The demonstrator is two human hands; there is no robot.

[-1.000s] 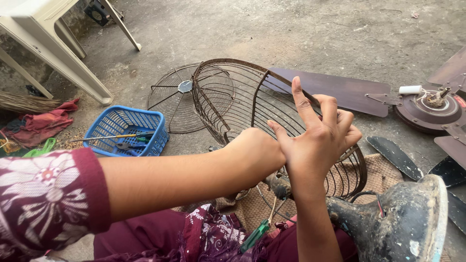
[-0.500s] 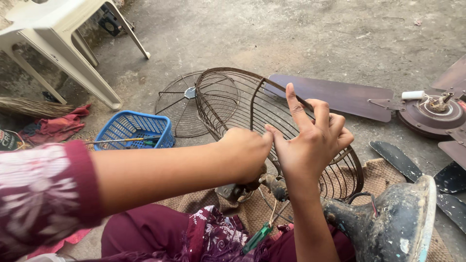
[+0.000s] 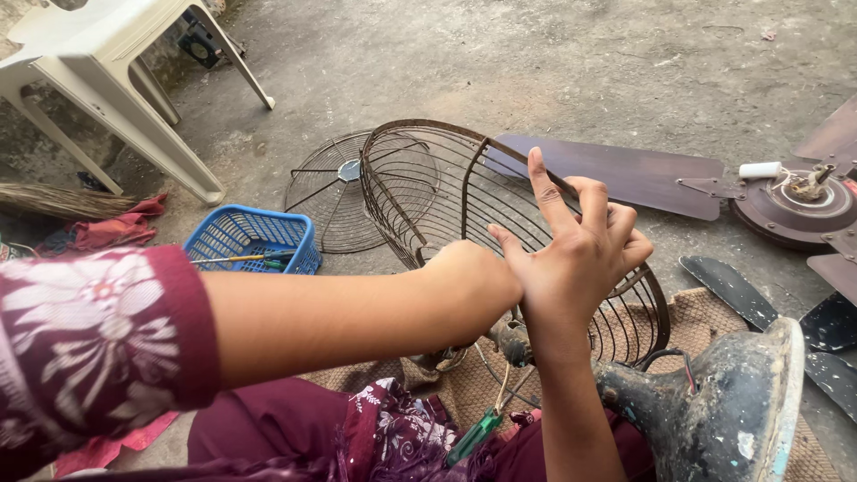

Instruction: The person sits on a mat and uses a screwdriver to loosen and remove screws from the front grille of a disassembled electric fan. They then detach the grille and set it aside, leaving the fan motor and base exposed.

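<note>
Rusty wire fan guard [image 3: 420,192] sits tilted on the concrete floor [image 3: 553,62], in front of the person's lap. Left hand [image 3: 471,278] reaches behind its hub, grip hidden, cannot tell. Right hand [image 3: 580,254] rests on the rim, fingers spread, clamping nothing. Blue basket [image 3: 250,236] lies left, apart.

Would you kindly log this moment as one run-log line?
left hand: reaching into rusty fan guard | right hand: fingers spread on guard rim | green screwdriver: on lap | blue basket: on floor
</note>
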